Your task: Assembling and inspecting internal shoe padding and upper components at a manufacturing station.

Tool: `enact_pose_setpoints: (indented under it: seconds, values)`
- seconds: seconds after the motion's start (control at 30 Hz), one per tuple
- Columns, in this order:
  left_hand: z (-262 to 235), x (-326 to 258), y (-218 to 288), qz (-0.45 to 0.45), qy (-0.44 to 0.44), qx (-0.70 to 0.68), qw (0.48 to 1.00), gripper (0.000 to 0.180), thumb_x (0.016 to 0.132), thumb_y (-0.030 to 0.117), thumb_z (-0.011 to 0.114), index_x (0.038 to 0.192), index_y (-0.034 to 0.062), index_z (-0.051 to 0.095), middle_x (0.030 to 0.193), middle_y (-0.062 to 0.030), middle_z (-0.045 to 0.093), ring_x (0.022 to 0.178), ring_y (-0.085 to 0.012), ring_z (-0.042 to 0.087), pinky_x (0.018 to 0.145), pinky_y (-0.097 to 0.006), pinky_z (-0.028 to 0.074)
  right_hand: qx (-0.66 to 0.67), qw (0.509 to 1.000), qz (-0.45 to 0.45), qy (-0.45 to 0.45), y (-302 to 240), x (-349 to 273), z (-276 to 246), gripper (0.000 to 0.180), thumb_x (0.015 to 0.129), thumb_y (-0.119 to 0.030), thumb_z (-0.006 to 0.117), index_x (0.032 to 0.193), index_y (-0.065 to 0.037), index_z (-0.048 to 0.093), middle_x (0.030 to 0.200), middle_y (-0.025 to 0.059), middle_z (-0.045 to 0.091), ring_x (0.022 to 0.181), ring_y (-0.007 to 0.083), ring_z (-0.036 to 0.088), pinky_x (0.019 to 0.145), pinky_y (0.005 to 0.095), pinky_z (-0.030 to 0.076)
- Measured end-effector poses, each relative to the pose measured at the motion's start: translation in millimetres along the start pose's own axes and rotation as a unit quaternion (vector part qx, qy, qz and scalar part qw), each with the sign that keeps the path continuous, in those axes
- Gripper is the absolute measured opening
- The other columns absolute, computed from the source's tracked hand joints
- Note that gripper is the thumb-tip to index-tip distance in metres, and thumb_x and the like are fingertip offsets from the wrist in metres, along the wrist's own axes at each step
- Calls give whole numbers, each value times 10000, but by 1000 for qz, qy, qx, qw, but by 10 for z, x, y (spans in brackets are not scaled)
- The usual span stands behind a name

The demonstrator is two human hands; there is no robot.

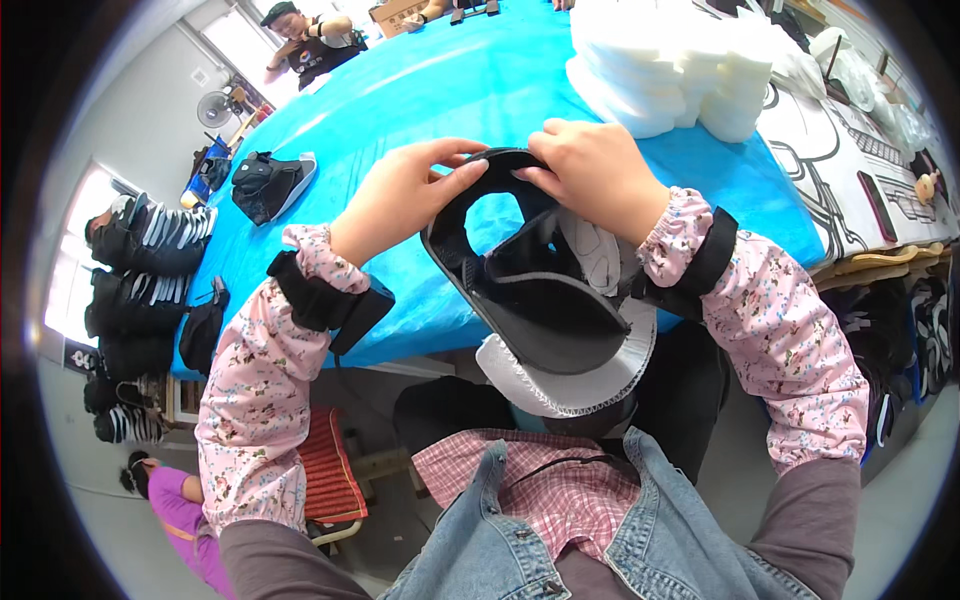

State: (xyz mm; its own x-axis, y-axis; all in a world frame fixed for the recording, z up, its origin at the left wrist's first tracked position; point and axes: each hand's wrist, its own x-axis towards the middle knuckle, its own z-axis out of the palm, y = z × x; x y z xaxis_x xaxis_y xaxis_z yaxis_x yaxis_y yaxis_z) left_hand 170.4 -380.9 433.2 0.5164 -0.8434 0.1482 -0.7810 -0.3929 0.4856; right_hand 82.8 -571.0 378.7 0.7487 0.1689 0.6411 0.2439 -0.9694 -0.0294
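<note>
Between my two hands is a black shoe upper, its opening facing me. A white sole piece with zigzag stitching runs along its near edge. My left hand pinches the far rim of the upper from the left, thumb and fingers on the dark edge. On the same rim, a little to the right, my right hand grips with its thumb inside and fingers over the top. The upper is held above my lap at the table's near edge. Its far underside is hidden.
A blue-covered table spreads ahead. Another black upper lies on its left side. White foam pieces are piled at the far right, near a phone. Stacked uppers stand at left. Other people are nearby.
</note>
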Motion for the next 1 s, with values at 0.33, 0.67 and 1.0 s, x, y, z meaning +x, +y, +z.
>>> enact_pose_setpoints:
  seconds: [0.33, 0.67, 1.0]
  values:
    - [-2, 66, -47, -39, -56, 33, 997, 411, 921, 362, 454, 951, -11, 626, 750, -194, 622, 645, -303, 581, 642, -351, 469, -7, 983, -172, 68, -108, -62, 76, 75, 671, -125, 592, 713, -82, 547, 714, 31, 517, 676, 190, 565, 588, 296, 462]
    - [-70, 58, -44, 22, -108, -2, 994, 322, 927, 284, 493, 1053, 12, 611, 704, -62, 578, 612, -110, 453, 576, -260, 424, -30, 981, -162, 105, -222, -166, 57, 59, 720, -117, 583, 719, -82, 535, 736, 32, 504, 703, 166, 539, 619, 289, 424]
    - [-48, 336, 185, -59, -185, 188, 963, 433, 863, 395, 483, 1020, 17, 626, 931, -169, 630, 844, -287, 593, 776, -344, 462, 53, 997, -47, 36, -371, -268, -31, 91, 731, -123, 606, 754, -58, 547, 739, 75, 538, 704, 241, 571, 642, 347, 445]
